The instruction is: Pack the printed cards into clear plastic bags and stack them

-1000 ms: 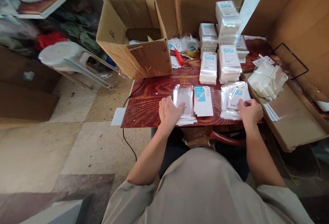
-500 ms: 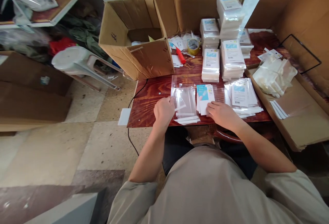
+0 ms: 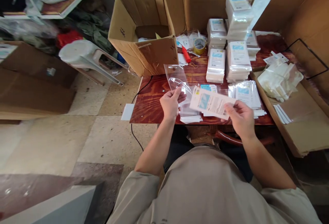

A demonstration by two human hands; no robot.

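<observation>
My left hand (image 3: 171, 103) pinches a clear plastic bag (image 3: 177, 75), which stands up from the fingers with a hole near its top. Between thumb and fingers, my right hand (image 3: 241, 118) grips a printed card (image 3: 212, 102), tilted, with a blue picture and small text facing up. The card's left end is close to the bag. Partly hidden under the card lies a pile of cards (image 3: 208, 87) with blue fronts. More clear bags (image 3: 190, 117) lie below my left hand. To the right, bagged cards (image 3: 245, 94) lie in a loose pile.
Stacks of packed cards (image 3: 238, 58) stand at the back right of the table. An open cardboard box (image 3: 159, 54) is at the back left, with a tape roll (image 3: 199, 46) and red-handled tool (image 3: 186, 54) beside it. A shallow carton (image 3: 305, 128) borders the right side.
My right hand has lifted a card off the middle pile and turned it text side up. My left hand has raised a clear bag from the left pile.
</observation>
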